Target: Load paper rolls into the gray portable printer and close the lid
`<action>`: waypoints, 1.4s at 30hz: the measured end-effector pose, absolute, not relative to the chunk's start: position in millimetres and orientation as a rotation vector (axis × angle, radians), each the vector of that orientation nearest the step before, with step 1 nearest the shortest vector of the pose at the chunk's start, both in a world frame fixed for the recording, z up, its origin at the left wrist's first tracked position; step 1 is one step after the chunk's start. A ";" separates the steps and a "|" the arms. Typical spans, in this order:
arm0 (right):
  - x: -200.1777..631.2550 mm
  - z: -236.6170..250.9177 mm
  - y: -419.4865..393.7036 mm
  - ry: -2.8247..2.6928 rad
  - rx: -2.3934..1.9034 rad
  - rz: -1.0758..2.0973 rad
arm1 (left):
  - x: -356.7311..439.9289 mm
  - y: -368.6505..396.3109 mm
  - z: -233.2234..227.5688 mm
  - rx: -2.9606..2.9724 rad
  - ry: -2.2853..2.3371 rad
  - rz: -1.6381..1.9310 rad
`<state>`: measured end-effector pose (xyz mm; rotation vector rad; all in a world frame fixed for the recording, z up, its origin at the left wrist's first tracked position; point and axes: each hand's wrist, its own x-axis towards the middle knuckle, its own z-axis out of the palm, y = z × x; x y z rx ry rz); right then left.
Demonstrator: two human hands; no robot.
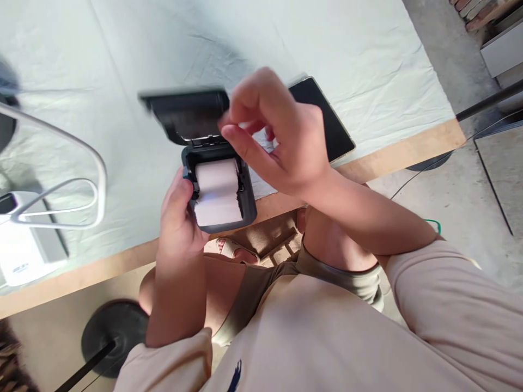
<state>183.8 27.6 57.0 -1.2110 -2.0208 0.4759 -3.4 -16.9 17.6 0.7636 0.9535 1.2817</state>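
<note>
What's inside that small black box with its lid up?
White paper, apparently a roll, takes up most of the inside of the black box. It covers whatever lies beneath it, so that part cannot be seen.

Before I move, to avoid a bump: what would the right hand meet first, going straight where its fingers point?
Probably the raised black plastic lid by its fingertips, though depth is unclear.

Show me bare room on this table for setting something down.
Free: the pale wrinkled cloth beyond the open black lid and right of the flat black rectangular panel; also between the lid and the curved white cable. Crowded: around the boxy black device in the left hand, the right hand by its lid, and around the white box.
</note>
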 end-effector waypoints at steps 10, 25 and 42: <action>174.6 65.7 17.5 -2.605 -1.465 0.338 | -6.5 -21.9 8.7 0.844 0.932 1.181; 205.4 51.0 42.3 -1.237 -0.972 1.511 | -5.5 -13.2 6.5 0.623 0.938 1.397; 216.9 35.3 28.8 -2.151 -1.081 0.142 | -2.2 -14.7 13.3 0.534 0.828 1.504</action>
